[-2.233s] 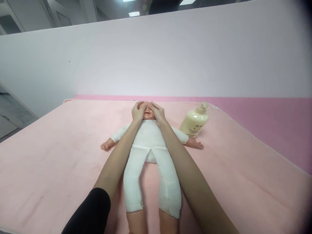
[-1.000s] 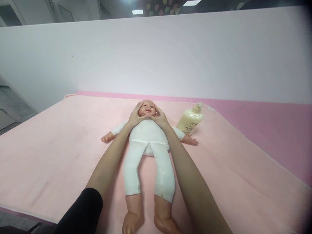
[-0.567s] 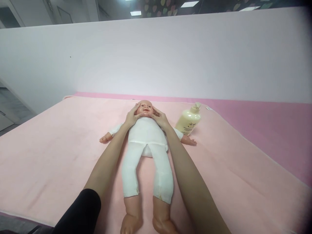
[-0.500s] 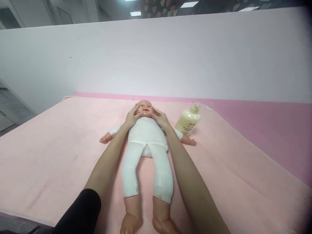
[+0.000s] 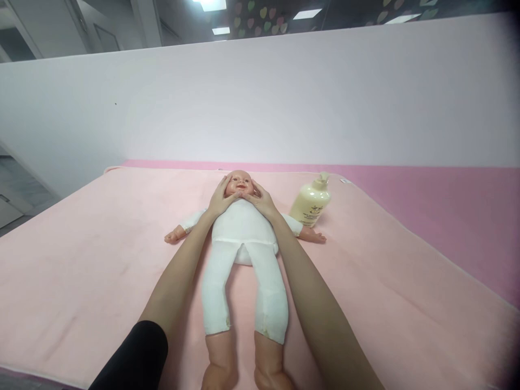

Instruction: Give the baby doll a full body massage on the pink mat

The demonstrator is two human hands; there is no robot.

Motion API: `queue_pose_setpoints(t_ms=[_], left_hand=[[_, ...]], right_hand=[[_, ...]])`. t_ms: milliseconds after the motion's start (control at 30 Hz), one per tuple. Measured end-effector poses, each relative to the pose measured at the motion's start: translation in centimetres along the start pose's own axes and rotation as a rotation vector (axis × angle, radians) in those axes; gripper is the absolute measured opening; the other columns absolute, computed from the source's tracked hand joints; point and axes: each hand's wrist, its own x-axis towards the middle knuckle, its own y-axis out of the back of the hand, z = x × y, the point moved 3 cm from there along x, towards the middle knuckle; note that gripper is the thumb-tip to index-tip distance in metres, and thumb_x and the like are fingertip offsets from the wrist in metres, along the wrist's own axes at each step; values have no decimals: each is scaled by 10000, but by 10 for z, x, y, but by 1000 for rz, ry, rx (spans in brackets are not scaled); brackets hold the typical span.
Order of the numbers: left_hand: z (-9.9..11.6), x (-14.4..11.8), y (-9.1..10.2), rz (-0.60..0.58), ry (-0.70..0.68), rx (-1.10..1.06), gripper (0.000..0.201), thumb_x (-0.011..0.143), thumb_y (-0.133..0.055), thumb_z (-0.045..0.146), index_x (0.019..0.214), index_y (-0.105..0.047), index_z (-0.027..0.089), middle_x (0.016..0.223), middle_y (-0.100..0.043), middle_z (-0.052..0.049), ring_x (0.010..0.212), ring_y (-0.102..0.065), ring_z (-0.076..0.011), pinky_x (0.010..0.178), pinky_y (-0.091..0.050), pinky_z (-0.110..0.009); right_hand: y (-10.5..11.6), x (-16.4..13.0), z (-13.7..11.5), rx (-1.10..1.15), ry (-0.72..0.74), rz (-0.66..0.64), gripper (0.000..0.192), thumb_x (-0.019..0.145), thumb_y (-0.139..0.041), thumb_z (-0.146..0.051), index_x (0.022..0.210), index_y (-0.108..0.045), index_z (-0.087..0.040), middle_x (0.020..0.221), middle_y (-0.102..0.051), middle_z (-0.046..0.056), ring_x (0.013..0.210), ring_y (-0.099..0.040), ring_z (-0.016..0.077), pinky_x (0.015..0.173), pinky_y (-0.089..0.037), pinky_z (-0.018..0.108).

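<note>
A baby doll (image 5: 242, 227) in a white bodysuit lies on its back on a pale pink blanket (image 5: 101, 254), head away from me, arms spread, bare feet near the bottom edge. My left hand (image 5: 220, 199) cups the left side of the doll's head. My right hand (image 5: 260, 201) cups the right side, thumbs meeting under the chin. The doll's face shows between my fingers. Both forearms run along the doll's body.
A cream pump bottle (image 5: 310, 205) stands just right of the doll's arm. A brighter pink surface (image 5: 447, 200) lies beyond the blanket on the right. A white partition wall (image 5: 260, 103) rises behind; floor drops off at the left.
My hands slid from covering the doll's face down to its cheeks and jaw, uncovering the face. The view shifted slightly; the doll and bottle stayed put.
</note>
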Motion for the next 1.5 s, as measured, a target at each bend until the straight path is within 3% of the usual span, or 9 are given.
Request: queue_pose_setpoints(t_ms=[167,333,467,567,833,1133,1333,1433,1500], left_hand=[[-2,2,2,-66,35,-49,729,823,-605,478,1468,-345,259,1575,-245,-38,1476,-119,-208,1195,-161,-348],[-4,4,6,-131,16,-6,722,884,-491,522,1494,-283,196,1583,-211,-63,1480,-82,-193,1204,-116,-348],[-6,5,6,-131,-20,-10,713,907,-406,574,1491,-287,185,1584,-209,-64,1480,-80,-186,1206,-106,-340],[-7,5,4,-104,-21,-19,699,909,-390,587,1482,-308,195,1580,-226,-62,1479,-100,-186,1206,-114,-343],[2,-1,-1,-46,-15,24,838,788,-626,552,1481,-305,208,1572,-248,-78,1478,-121,-235,1202,-156,-371],[-8,0,0,-50,0,21,652,896,-493,484,1477,-317,245,1573,-253,-37,1475,-140,-189,1198,-172,-362],[-6,1,0,-20,-8,39,583,936,-390,507,1457,-363,245,1555,-300,-29,1467,-175,-173,1204,-146,-350],[-2,-1,1,3,-15,40,603,913,-439,516,1449,-375,247,1547,-318,-40,1461,-201,-183,1200,-167,-363],[1,-3,0,5,-16,45,684,862,-526,535,1455,-364,233,1551,-306,-60,1461,-204,-208,1198,-178,-371]], right_hand=[[6,6,5,-19,29,-28,858,648,-768,-507,1392,-470,-199,1453,-446,81,1323,-451,224,1127,-352,368],[7,7,8,-53,63,-92,886,707,-695,-580,1440,-402,-177,1490,-387,85,1361,-401,228,1146,-320,371],[7,7,7,-88,72,-87,846,730,-647,-627,1432,-418,-215,1496,-379,52,1374,-382,224,1154,-307,377],[6,7,7,-78,82,-53,861,715,-653,-635,1411,-448,-172,1476,-409,84,1353,-412,235,1141,-331,369],[3,3,5,-72,51,43,936,558,-813,-530,1357,-508,-149,1412,-488,127,1254,-520,272,1060,-439,371],[6,8,8,-105,87,-46,882,702,-662,-617,1418,-435,-155,1466,-420,97,1340,-430,232,1136,-333,373],[6,5,2,-185,77,-5,855,749,-557,-702,1397,-469,-153,1460,-432,90,1365,-395,226,1147,-314,353],[5,4,3,-150,63,6,805,787,-463,-734,1377,-493,-186,1459,-438,71,1368,-390,220,1155,-298,370],[3,4,5,-144,46,-4,789,776,-500,-720,1386,-479,-219,1464,-435,57,1361,-400,222,1152,-304,379]])
